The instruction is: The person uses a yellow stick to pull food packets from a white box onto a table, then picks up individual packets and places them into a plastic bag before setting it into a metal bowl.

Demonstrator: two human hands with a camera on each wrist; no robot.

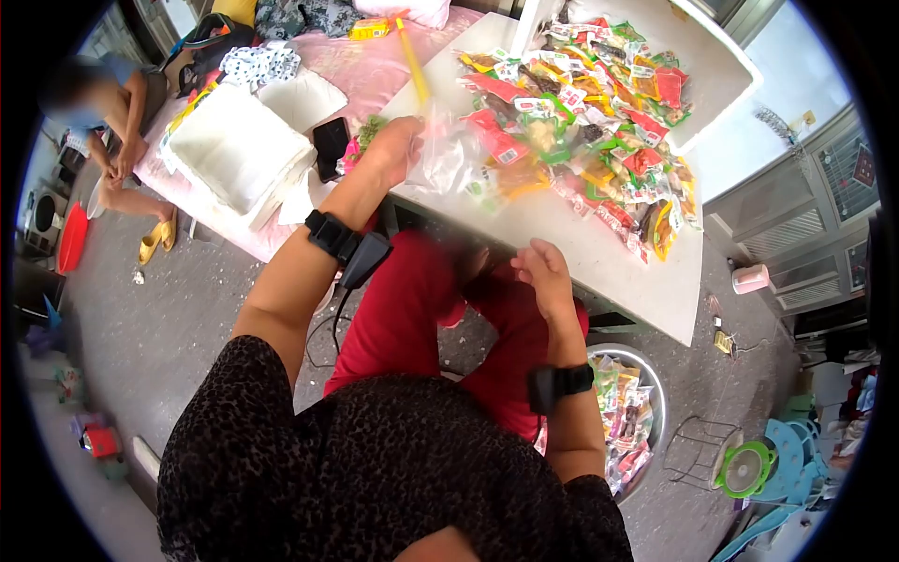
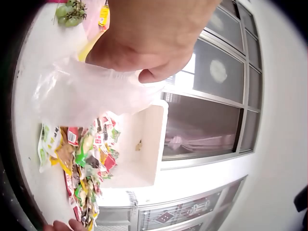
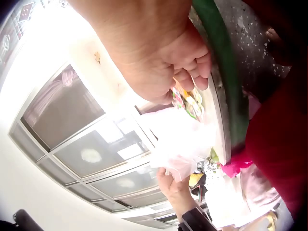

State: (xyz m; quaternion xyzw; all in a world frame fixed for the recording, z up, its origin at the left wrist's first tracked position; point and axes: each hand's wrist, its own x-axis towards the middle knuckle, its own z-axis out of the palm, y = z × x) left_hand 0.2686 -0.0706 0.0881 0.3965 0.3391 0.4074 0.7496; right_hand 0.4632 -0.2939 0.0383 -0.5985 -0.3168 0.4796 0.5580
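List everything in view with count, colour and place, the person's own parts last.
Table: one, white, ahead
Metal basin: one, silver, floor, lower right
Pink sheet: one, pink, upper left
Packets: many, multicoloured, on the table and in the metal basin
Clear bag: one, transparent, over the table
Foam boxes: two, white, one behind the packets, one on the pink sheet
Phone: one, black, right of the second box
Grapes: one bunch, green, left of the clear bag
Red basin: one, red, floor, far left
Seated person: one, bluish top, left
Clutter: uncounted, mixed, lower right
Left hand: one, bare, fingers gripping the clear bag
Right hand: one, bare, by the table's edge
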